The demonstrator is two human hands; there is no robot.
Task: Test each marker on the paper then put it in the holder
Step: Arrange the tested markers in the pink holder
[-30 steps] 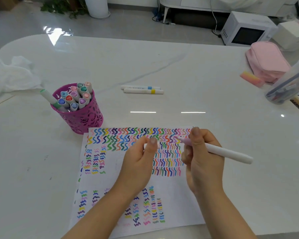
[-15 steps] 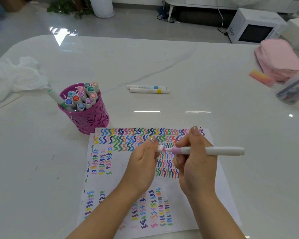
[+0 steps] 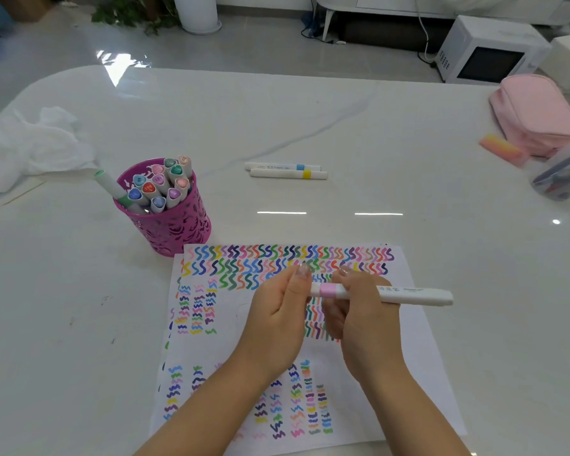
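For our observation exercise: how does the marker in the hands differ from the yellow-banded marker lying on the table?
The held marker has a pink band; the yellow-banded marker has a yellow one. The held marker is gripped by the left hand and right hand above the paper; the other lies untouched. Both are white-bodied.

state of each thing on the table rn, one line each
pink-banded marker: level above the paper, held by both hands
left hand: pinching the marker's left end
right hand: wrapped round the barrel
paper: flat, covered with squiggles
holder: upright, nearly full of markers
blue-banded and yellow-banded markers: lying side by side, capped
pink pouch: closed
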